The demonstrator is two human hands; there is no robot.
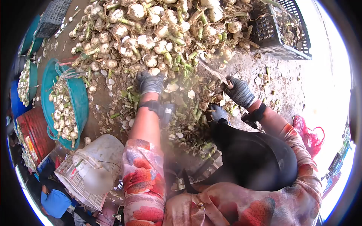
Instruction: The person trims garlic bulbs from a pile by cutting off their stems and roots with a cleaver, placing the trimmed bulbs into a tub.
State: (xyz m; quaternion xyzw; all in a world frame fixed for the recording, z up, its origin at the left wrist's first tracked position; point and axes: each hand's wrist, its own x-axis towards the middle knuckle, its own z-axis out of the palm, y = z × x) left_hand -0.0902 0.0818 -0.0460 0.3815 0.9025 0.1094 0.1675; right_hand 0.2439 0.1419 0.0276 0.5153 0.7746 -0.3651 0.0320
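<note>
A large heap of garlic bulbs with cut stalks [151, 41] spreads over the floor in front of me. At its near edge, my left hand [151, 83], in a grey glove, has its fingers curled against a garlic bulb [154, 71]; the fingertips are partly hidden. My right hand [239, 91], also gloved, is closed around the handle of a knife. The knife blade [212, 70] points forward and left toward the heap, apart from my left hand. Cut green stalks and dry skins [184, 116] lie between my arms.
On the left stands a teal basin [83, 101] holding garlic bulbs, with a white bucket [100, 148] and a red container [36, 132] nearer. A black crate [290, 51] of scraps stands at the front right. A person in blue [55, 201] is at lower left.
</note>
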